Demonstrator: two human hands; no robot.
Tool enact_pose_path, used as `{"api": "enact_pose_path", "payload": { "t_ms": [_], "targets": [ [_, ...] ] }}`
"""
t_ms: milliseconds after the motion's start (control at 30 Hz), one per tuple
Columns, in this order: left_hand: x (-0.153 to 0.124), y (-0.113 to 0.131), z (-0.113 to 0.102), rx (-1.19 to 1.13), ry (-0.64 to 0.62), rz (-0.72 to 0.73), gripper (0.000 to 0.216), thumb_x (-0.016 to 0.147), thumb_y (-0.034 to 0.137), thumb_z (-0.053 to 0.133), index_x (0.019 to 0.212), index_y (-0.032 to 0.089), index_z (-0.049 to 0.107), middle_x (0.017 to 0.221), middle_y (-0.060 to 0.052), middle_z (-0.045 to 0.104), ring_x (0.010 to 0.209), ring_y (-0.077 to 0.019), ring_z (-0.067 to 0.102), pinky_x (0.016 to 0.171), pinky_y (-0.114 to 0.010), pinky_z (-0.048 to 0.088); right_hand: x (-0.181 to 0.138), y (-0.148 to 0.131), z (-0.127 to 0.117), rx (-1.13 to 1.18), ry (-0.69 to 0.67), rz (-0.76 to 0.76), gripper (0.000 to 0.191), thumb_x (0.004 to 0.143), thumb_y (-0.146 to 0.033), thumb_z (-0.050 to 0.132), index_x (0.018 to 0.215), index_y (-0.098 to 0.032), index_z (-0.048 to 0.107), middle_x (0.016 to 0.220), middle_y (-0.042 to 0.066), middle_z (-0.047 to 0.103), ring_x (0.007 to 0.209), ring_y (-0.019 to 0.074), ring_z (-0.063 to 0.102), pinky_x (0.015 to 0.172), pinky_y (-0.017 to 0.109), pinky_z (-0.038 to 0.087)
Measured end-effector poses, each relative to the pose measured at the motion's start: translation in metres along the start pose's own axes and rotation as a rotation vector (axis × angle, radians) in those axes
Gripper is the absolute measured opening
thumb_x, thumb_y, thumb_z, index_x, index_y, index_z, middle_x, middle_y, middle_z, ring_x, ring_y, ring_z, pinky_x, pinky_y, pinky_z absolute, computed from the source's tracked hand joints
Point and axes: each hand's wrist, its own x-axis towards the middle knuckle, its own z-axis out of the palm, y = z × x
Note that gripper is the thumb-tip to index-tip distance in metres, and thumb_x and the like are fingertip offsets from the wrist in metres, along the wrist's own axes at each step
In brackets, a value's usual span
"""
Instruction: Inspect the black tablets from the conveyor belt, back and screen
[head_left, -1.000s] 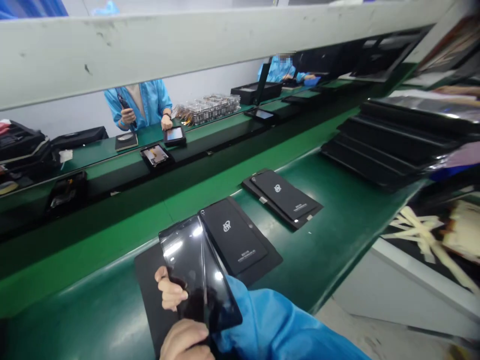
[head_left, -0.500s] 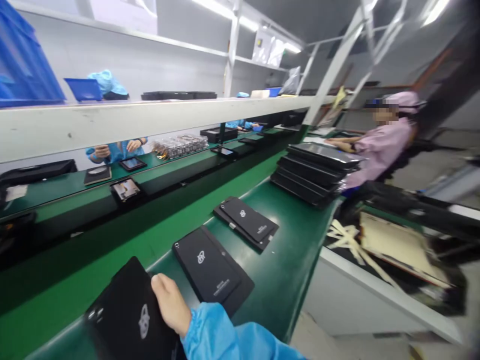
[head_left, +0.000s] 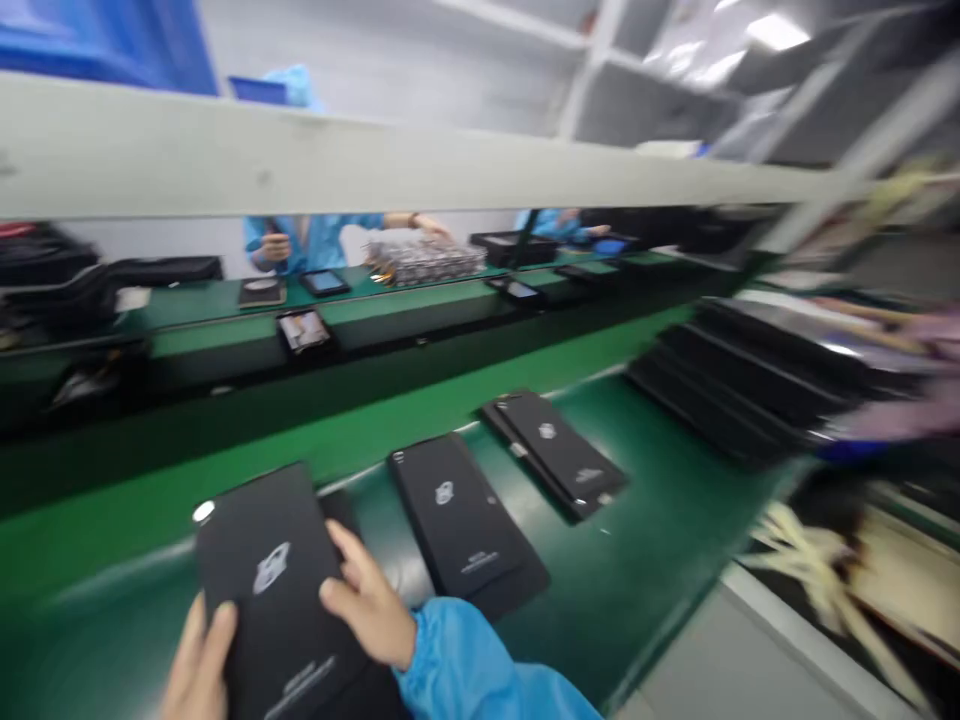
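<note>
A black tablet [head_left: 281, 620], its back with a white logo facing up, is held over the green bench at lower left. My left hand [head_left: 199, 660] grips its left edge, thumb on the back. On the right edge my right hand [head_left: 371, 600] holds it between thumb and fingers, blue sleeve behind. Part of another dark flat piece shows under the tablet on its right side. To the right lies a second black tablet [head_left: 465, 520], logo up, on a dark flat piece. Beyond it rests a third black tablet [head_left: 555, 445], also logo up.
A stack of black trays [head_left: 742, 380] stands on the bench at right. Along the back runs a sunken line carrying an opened device [head_left: 304, 330]. A white shelf beam [head_left: 420, 165] crosses above. Opposite, a co-worker in a blue sleeve [head_left: 360, 222] reaches toward silvery wrapped parts [head_left: 427, 260].
My view has turned left. My left hand has come into sight on the tablet's left edge. The tablet is now seen more squarely, with my right hand still on its right edge.
</note>
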Motion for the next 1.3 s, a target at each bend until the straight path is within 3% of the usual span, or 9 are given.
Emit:
{"api": "enact_pose_path", "payload": {
  "t_ms": [67,133,367,467,567,867,1067,1200,1300],
  "targets": [
    [-0.001,-0.006,0.002,-0.148,-0.036,-0.146,0.074,0.073,0.073,0.059,0.128,0.022,0.056,0.135,-0.01,0.058,0.125,-0.0354,0.052,0.105,-0.053,0.045,-0.005,0.005,-0.001,-0.02,0.098,-0.018,0.065,0.078,-0.042,0.069,0.137,-0.026,0.048,0.142,0.007,0.05,0.128,0.0265,0.05,0.107,0.044,0.04],
    [-0.003,-0.01,0.007,-0.24,-0.038,-0.086,0.08,0.07,0.072,0.062,0.13,0.019,0.054,0.14,-0.011,0.054,0.131,-0.0335,0.046,0.11,-0.048,0.039,-0.006,0.013,-0.004,-0.035,0.165,-0.003,0.057,0.078,-0.043,0.07,0.129,-0.024,0.053,0.136,0.008,0.057,0.125,0.0278,0.053,0.107,0.045,0.041],
    [-0.018,-0.021,0.013,-0.382,-0.084,0.041,0.054,0.088,0.051,0.058,0.131,0.018,0.053,0.137,-0.011,0.057,0.128,-0.0268,0.052,0.107,-0.039,0.045,-0.015,0.03,-0.006,-0.128,0.165,0.036,0.044,0.081,-0.051,0.069,0.113,-0.021,0.061,0.12,0.01,0.067,0.111,0.0281,0.062,0.097,0.043,0.051],
    [-0.021,-0.022,0.009,-0.445,-0.1,0.097,0.057,0.092,0.044,0.054,0.143,0.022,0.039,0.141,-0.01,0.054,0.128,-0.0244,0.051,0.106,-0.036,0.047,-0.019,0.033,-0.009,-0.15,0.195,0.073,0.048,0.078,-0.053,0.073,0.112,-0.022,0.062,0.119,0.011,0.068,0.109,0.0282,0.064,0.095,0.042,0.053],
    [-0.023,-0.02,0.006,-0.495,-0.188,0.108,0.061,0.095,0.039,0.052,0.148,0.025,0.027,0.131,-0.01,0.062,0.117,-0.0232,0.061,0.1,-0.037,0.052,-0.021,0.033,-0.014,-0.167,0.198,0.096,0.049,0.076,-0.055,0.073,0.11,-0.021,0.064,0.114,0.011,0.07,0.107,0.0288,0.065,0.093,0.041,0.054],
    [-0.024,-0.019,-0.001,-0.398,-0.096,0.054,0.052,0.094,0.039,0.054,0.142,0.026,0.041,0.122,-0.007,0.068,0.112,-0.0216,0.063,0.096,-0.03,0.052,-0.024,0.03,-0.019,-0.245,0.124,0.028,0.038,0.082,-0.047,0.07,0.112,-0.023,0.067,0.11,0.008,0.072,0.102,0.0255,0.068,0.087,0.031,0.057],
    [-0.011,-0.018,-0.001,-0.512,-0.083,-0.071,0.062,0.087,0.049,0.061,0.139,0.022,0.042,0.126,-0.008,0.065,0.116,-0.0234,0.061,0.1,-0.033,0.049,-0.026,0.037,-0.017,-0.299,0.147,0.067,0.045,0.079,-0.053,0.07,0.11,-0.021,0.066,0.114,0.011,0.071,0.108,0.0289,0.066,0.092,0.038,0.055],
    [-0.002,-0.018,-0.005,-0.582,-0.056,-0.178,0.064,0.08,0.05,0.068,0.134,0.022,0.048,0.131,-0.006,0.061,0.12,-0.024,0.057,0.101,-0.031,0.046,-0.03,0.037,-0.018,-0.349,0.018,0.085,0.041,0.086,-0.049,0.065,0.114,-0.019,0.064,0.116,0.012,0.069,0.106,0.0281,0.066,0.091,0.037,0.056],
    [0.002,-0.02,-0.006,-0.584,-0.039,-0.212,0.058,0.079,0.05,0.067,0.128,0.023,0.054,0.12,-0.005,0.067,0.109,-0.0228,0.062,0.094,-0.029,0.048,-0.034,0.042,-0.022,-0.389,-0.028,0.122,0.041,0.088,-0.05,0.061,0.113,-0.018,0.064,0.116,0.012,0.069,0.105,0.0278,0.066,0.091,0.035,0.055]
  ]
}}
